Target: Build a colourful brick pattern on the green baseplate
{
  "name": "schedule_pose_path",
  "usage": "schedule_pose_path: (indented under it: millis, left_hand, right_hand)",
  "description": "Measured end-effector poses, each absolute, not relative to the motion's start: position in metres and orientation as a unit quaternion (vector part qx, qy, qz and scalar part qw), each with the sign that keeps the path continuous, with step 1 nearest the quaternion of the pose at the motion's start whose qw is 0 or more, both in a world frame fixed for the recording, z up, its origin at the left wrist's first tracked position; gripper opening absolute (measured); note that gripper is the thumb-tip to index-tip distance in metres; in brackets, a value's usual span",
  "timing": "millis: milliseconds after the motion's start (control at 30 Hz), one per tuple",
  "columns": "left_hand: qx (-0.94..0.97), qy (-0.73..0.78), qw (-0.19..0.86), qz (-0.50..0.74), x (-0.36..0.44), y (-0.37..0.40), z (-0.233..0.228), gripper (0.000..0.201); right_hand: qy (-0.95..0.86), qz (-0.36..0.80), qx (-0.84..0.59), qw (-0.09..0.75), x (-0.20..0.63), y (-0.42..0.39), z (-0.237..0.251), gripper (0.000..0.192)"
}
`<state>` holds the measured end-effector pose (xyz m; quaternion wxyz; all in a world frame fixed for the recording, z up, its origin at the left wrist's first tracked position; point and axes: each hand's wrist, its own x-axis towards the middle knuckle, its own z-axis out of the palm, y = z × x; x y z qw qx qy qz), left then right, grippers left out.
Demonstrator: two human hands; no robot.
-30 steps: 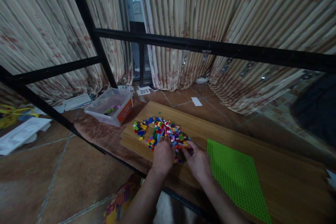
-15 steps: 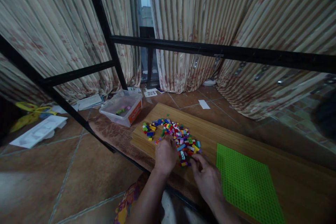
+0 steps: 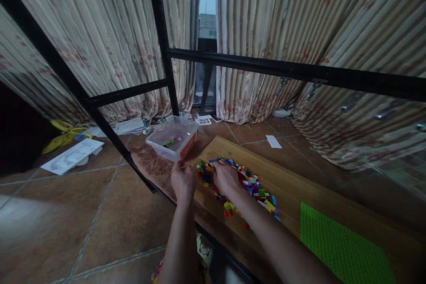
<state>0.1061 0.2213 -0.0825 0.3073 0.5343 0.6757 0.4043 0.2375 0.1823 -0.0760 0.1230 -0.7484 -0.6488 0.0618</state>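
Right hand point(image 3: 225, 179) is at the bricks point(image 3: 261, 194), left hand point(image 3: 183, 183) near the box point(image 3: 188, 144); can't tell if they're holding any.

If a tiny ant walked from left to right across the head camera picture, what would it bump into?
White tray-like piece → your left hand → pile of colourful bricks → green studded plate.
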Motion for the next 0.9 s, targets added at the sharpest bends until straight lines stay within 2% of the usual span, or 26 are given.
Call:
schedule_pose_path:
  millis: [167,300,667,800,900]
  left_hand:
    - [0.612,0.667,0.318,0.283,0.116,0.238,-0.100,0.039]
    - [0.676,0.662,0.255,0.199,0.125,0.231,-0.101,0.034]
    - [0.709,0.640,0.258,0.142,0.129,0.225,-0.100,0.032]
    - [0.724,0.623,0.266,0.134,0.129,0.226,-0.101,0.035]
    - [0.733,0.612,0.273,0.123,0.128,0.225,-0.094,0.039]
  right_hand:
    - [-0.657,0.059,-0.747,0.080,0.235,0.196,-0.086,0.030]
    - [-0.662,0.054,-0.744,0.074,0.240,0.190,-0.085,0.031]
    - [-0.678,0.079,-0.731,0.019,0.242,0.191,-0.077,0.033]
    - [-0.680,0.079,-0.728,0.026,0.247,0.189,-0.065,0.029]
    - [-0.671,0.079,-0.729,0.109,0.259,0.164,-0.045,0.024]
